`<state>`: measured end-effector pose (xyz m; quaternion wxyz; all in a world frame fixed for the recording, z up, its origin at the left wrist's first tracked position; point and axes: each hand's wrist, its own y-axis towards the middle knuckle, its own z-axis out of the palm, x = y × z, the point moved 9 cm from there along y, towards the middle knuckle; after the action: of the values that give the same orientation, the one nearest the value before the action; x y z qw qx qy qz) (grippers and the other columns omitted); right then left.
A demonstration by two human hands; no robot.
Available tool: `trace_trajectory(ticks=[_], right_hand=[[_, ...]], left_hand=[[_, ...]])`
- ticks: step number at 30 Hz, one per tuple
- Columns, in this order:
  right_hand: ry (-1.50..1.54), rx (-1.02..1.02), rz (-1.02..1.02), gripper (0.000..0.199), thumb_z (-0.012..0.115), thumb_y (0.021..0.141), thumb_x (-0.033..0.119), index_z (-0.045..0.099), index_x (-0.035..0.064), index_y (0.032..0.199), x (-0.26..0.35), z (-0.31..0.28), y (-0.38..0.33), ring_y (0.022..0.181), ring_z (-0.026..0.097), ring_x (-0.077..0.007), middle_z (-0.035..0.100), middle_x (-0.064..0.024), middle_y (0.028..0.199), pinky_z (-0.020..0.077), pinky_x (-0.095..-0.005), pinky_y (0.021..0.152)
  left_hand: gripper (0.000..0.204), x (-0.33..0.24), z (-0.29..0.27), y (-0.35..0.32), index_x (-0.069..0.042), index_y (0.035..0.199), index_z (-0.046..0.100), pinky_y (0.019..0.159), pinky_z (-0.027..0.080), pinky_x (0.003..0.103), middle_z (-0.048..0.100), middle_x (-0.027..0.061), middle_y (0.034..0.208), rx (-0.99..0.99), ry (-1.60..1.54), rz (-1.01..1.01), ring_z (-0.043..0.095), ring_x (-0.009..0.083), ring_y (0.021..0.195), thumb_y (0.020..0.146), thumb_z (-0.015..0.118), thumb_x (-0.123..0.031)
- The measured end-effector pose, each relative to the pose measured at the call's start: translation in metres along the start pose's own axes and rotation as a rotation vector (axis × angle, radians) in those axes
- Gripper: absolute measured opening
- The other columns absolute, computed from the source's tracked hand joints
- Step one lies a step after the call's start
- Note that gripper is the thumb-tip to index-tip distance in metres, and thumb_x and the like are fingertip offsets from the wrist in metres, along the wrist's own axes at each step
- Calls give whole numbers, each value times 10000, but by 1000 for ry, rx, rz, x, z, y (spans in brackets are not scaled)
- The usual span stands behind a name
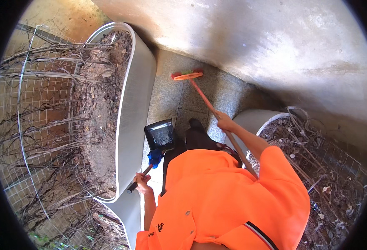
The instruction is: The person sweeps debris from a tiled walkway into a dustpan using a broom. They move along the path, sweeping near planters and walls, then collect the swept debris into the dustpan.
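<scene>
Here the right hand (224, 121) has its fingers clamped around the orange handle of the broom (187, 75), partway down the shaft, and the red-bristled head rests on the grey paving (171, 98) well ahead of the black dustpan (160, 134). The left hand (141, 182) has its fingers closed on the dustpan's long dark handle, behind the pan, which hangs just beside the pale wall of the long planter (135, 96) with its mouth turned towards the broom. A second, rounder planter (254, 118) full of dry twigs sits on the far side of the dustpan, so the strip of floor is narrow. To sweep well from this stance, I judge it best to lower the pan's lip flat on the paving first, then draw the bristles back towards it in short, light strokes, keeping the head square so grit does not skip sideways under the planter wall. A one-handed grip this high gives little pressure, so slow pulls should serve better than flicks
</scene>
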<state>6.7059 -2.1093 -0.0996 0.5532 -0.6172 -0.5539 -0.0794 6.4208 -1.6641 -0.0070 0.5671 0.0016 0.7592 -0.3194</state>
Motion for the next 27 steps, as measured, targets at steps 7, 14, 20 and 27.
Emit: trace_trajectory(ticks=[7, 14, 20, 27], right_hand=[[118, 53, 276, 615, 471, 714, 29, 316, 98, 1305, -85, -35, -103, 365, 482, -187, 560, -139, 739, 421, -295, 355], [-278, -165, -300, 450, 478, 779, 144, 391, 17, 1202, -140, 13, -97, 655, 606, -219, 578, -163, 718, 478, -367, 625], [292, 43, 120, 259, 384, 873, 284, 524, 66, 893, -188, 44, -64, 618, 533, -211, 505, -84, 641, 425, -345, 577], [-73, 188, 7, 391, 533, 733, 92, 464, 91, 1118, -96, 0, -57, 658, 578, -230, 547, -115, 749, 453, -315, 551]], left_hand=[[274, -6, 9, -4, -40, 668, 413, 423, 512, 273, 523, 90, 683, 16, -11, -6, 555, 194, 458, 868, 496, -208], [237, -5, 13, -21, -48, 678, 417, 429, 508, 286, 524, 98, 684, 1, -54, 22, 541, 189, 459, 859, 479, -189], [232, -14, 19, -39, -44, 687, 416, 415, 504, 277, 525, 98, 681, -34, -82, 29, 539, 187, 451, 860, 474, -188], [273, 8, -4, -50, -59, 670, 411, 418, 508, 265, 529, 79, 678, -87, -124, 54, 564, 182, 467, 875, 487, -222]])
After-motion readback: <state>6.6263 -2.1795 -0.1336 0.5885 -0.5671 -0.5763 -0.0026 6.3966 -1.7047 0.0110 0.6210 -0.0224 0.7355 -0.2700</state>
